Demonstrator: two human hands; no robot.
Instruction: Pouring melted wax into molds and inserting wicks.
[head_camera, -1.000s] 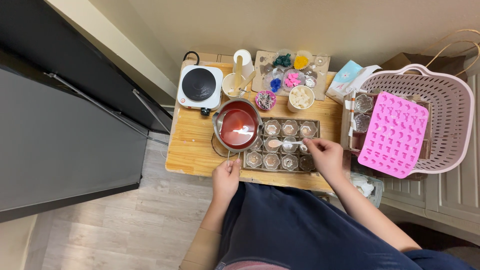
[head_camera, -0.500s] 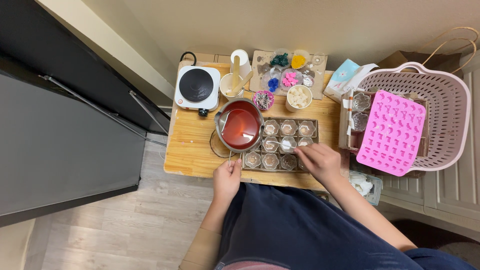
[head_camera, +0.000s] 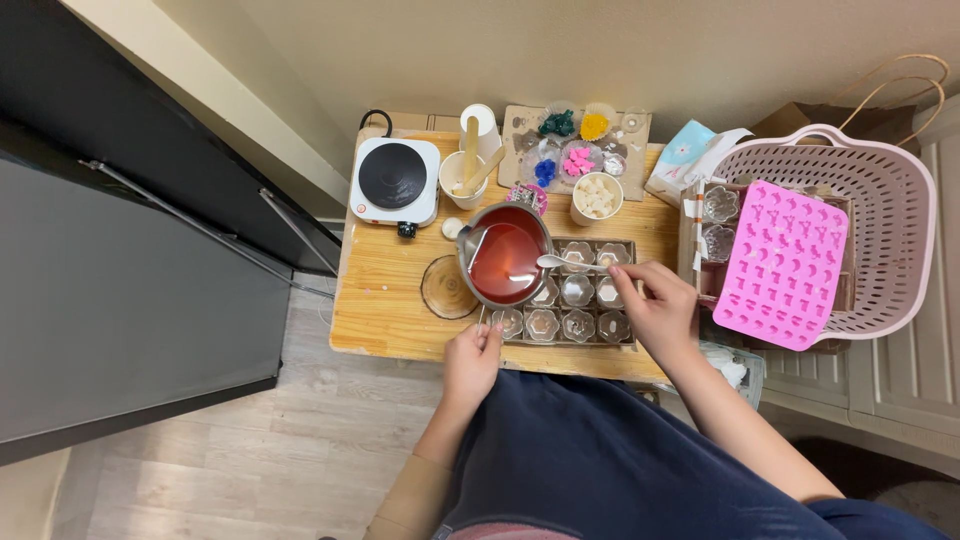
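Note:
A steel pot (head_camera: 505, 265) of red liquid sits at the left end of a tray (head_camera: 628, 343) holding several flower-shaped glass cups (head_camera: 577, 291). My left hand (head_camera: 472, 360) is at the table's front edge, closed on the pot's handle. My right hand (head_camera: 655, 310) rests over the tray's right side and pinches a white spoon (head_camera: 560, 263). The spoon's bowl lies at the pot's right rim. A round trivet (head_camera: 445, 290) shows on the wooden table (head_camera: 385, 310) just left of the pot.
At the back stand a white hot plate (head_camera: 393, 178), a cup with wooden sticks (head_camera: 465, 178), a cup of white cubes (head_camera: 597, 197) and a board of small coloured shapes (head_camera: 575, 150). A pink mould (head_camera: 785, 262) lies across a pink basket (head_camera: 890, 180) on the right. A dark cabinet (head_camera: 130, 300) fills the left.
The pot has shifted right off the trivet, toward the tray. My right hand has come up from the cups and now has the spoon at the pot's rim.

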